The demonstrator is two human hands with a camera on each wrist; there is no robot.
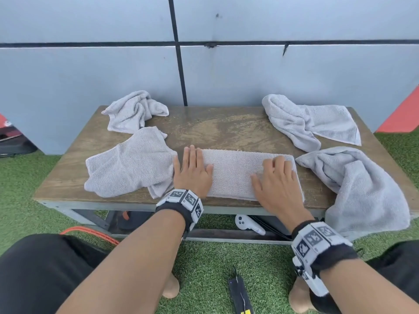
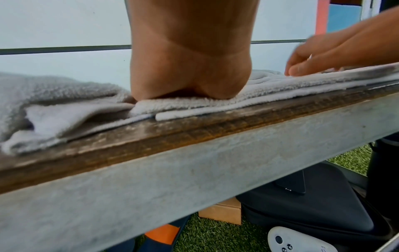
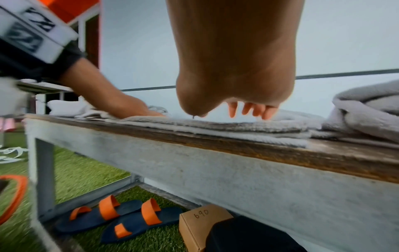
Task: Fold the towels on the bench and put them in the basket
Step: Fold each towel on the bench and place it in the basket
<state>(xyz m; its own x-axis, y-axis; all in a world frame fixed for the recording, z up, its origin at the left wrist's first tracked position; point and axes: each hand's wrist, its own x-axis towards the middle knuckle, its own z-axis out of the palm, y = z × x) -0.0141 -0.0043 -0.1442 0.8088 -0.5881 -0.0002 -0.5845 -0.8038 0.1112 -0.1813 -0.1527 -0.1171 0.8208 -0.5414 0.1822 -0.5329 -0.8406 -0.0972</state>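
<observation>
A grey towel (image 1: 238, 175), folded into a flat strip, lies at the near middle of the surface (image 1: 226, 128). The left hand (image 1: 192, 173) and right hand (image 1: 276, 184) press it with flat, straight fingers, gripping nothing. Four crumpled towels (image 1: 129, 164) lie around it; wall panels (image 1: 272, 71) stand behind, green turf (image 1: 215, 264) below.

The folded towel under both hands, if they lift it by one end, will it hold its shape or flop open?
The folded towel is soft terry in loose stacked layers, so it would probably sag and unfold. It looks light. The left hand and right hand lie flat on it; supporting both ends seems safer.
</observation>
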